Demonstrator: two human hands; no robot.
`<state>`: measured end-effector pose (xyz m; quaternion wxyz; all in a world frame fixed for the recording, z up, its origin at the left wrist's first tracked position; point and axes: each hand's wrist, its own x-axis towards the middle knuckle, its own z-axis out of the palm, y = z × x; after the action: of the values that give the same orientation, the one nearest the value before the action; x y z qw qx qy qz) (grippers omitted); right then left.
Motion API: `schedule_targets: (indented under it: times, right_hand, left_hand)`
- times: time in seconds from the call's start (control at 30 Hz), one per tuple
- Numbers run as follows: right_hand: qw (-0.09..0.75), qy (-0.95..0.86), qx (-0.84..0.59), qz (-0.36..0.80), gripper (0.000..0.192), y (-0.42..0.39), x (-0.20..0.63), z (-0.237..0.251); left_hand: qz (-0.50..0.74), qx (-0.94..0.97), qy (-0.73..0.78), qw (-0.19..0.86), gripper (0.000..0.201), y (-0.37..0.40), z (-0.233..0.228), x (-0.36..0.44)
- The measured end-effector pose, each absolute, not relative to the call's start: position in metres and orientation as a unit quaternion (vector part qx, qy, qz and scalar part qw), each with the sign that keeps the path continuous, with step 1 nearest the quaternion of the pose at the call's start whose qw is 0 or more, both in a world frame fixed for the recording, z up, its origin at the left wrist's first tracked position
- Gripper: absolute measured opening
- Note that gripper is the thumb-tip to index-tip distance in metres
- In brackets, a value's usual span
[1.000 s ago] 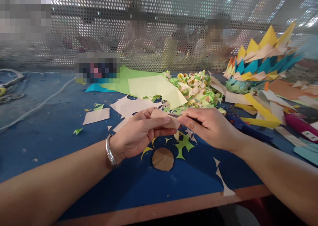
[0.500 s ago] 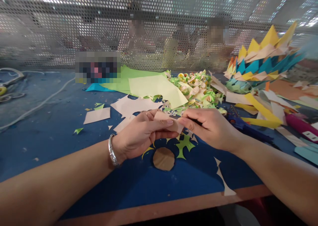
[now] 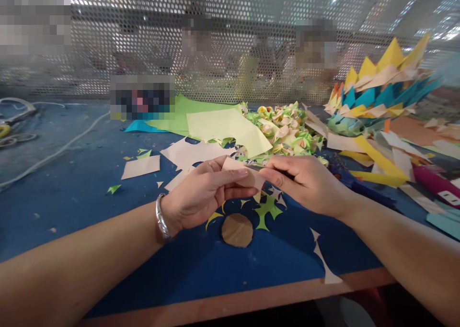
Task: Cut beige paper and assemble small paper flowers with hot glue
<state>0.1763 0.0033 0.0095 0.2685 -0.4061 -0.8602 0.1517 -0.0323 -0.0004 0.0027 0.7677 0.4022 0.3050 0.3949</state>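
I see both hands, left hand (image 3: 201, 193) and right hand (image 3: 305, 183), with fingers pinched on the small paper piece (image 3: 241, 173) above the desk (image 3: 72, 193); an uneven tug could tear or crumple it.

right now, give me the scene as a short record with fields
left hand: left hand pinches the peach paper piece
right hand: right hand grips the same piece's right end
below hands: brown paper disc and green star scrap on the blue table
behind: pile of small paper flowers, light green sheet
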Motion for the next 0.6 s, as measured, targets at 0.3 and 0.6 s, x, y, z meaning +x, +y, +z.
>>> schedule_targets:
  times: [0.3, 0.6]
  right_hand:
    - [0.264, -0.858, -0.408, 0.163, 0.04, 0.0022, 0.1755, 0.011]
    - [0.263, -0.862, -0.403, 0.161, 0.039, 0.0018, 0.1724, 0.0084]
  left_hand:
    - [0.393, 0.427, 0.309, 0.754, 0.014, -0.0022, 0.0037, -0.0316]
    - [0.375, 0.435, 0.327, 0.751, 0.015, -0.001, -0.0009, -0.0323]
